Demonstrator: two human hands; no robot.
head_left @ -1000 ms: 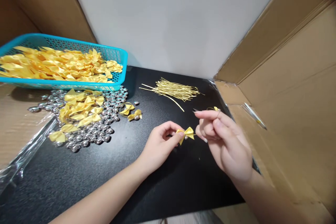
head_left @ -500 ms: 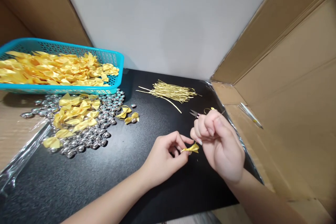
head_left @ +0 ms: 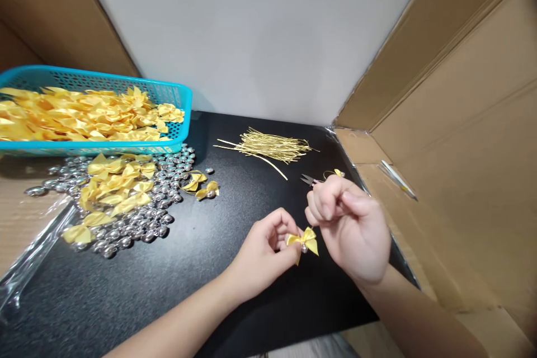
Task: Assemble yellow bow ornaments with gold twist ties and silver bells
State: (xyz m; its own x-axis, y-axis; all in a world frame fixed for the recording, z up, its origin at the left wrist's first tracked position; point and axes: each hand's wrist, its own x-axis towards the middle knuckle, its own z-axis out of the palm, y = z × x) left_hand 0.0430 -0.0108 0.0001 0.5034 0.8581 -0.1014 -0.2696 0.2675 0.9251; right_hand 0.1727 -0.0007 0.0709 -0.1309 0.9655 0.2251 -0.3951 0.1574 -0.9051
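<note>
The left hand (head_left: 262, 251) is clamped, thumb against fingers, on one wing of a yellow bow (head_left: 309, 239), which sits just above the bench (head_left: 235, 201) with a silver bead (head_left: 304, 247) at its knot. The right hand (head_left: 354, 232) is curled with thumb pressed to forefinger; a thin strand (head_left: 312, 227) shows between bow and fist, and the grip appears closed on it, though the fingertips hide the point of contact.

The step in hand is judged to be tensioning the strand. Pinch close to the knot—not at the wing tip—so that the ribbon does not crease. Draw the strand in line with the knot, using even force; a jerk could slip the bead off centre. Mind the pointed scissors (head_left: 307, 179), partly hidden behind the right hand.

The bench top is black and speckled. Gold cords (head_left: 272, 146) lie bundled at its rear; loose yellow bows (head_left: 121, 179) rest among silver beads (head_left: 126, 241) at left, before a blue basket (head_left: 126, 147). A white wall (head_left: 260, 28) closes the rear—cardboard panels (head_left: 461, 151) flank both sides.
</note>
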